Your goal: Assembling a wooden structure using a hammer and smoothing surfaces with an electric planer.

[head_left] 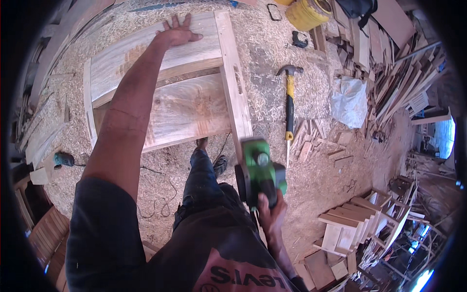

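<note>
My left hand [179, 34] lies flat with fingers spread on the far panel of a wooden furniture frame [187, 104]. The frame has two broad panels with a gap between them and a long rail [233, 73] with slots along its right side. My right hand [271, 213] grips the dark handle of a green electric planer [257, 158]. The planer is at the near end of that rail; whether its sole touches the wood is hidden. My bare foot shows by the frame's near edge.
Shavings cover the floor. To the right lie a hammer [290, 104], a tape measure [299, 40], a white plastic sack [349, 102] and scrap wood. A yellow bucket [307, 14] stands beyond. Stacked wooden parts [340, 226] are at lower right; a corded power tool [63, 159] lies left.
</note>
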The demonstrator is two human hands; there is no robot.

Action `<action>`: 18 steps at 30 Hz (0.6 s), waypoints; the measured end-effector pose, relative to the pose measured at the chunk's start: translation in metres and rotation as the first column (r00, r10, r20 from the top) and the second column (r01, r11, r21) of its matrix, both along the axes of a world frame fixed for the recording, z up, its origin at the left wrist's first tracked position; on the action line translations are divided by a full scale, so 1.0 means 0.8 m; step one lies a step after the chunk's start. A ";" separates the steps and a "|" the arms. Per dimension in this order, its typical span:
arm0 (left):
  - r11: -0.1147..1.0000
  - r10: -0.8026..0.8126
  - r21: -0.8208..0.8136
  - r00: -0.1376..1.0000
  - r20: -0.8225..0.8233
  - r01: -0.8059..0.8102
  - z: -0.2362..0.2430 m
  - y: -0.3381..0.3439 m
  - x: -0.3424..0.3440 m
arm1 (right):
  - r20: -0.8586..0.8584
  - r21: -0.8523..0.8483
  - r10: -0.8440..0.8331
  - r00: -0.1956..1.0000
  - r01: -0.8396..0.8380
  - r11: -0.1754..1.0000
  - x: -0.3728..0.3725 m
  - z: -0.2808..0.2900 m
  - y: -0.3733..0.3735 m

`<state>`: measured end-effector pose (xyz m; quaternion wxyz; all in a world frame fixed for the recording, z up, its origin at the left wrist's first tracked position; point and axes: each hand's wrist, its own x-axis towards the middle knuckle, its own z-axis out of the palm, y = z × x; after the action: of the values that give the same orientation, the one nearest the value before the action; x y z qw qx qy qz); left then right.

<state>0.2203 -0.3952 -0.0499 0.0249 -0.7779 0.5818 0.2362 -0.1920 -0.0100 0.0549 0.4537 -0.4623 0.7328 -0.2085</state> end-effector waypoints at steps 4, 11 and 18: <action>0.999 0.002 -0.050 1.000 -0.007 -0.002 -0.011 -0.009 0.000 | 0.018 0.017 -0.037 0.999 0.037 0.999 -0.035 -0.010 0.081; 0.999 0.002 -0.049 0.999 -0.044 -0.004 -0.013 -0.008 0.007 | 0.009 0.018 -0.052 0.999 0.052 0.998 -0.036 -0.018 0.086; 1.000 -0.008 -0.017 0.999 -0.036 0.008 -0.003 -0.010 0.004 | 0.026 0.040 -0.033 0.999 0.032 0.999 -0.022 -0.023 0.062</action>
<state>0.2237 -0.4031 -0.0525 0.0090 -0.7713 0.5872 0.2452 -0.2098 0.0397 0.0368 0.4691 -0.4383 0.7381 -0.2074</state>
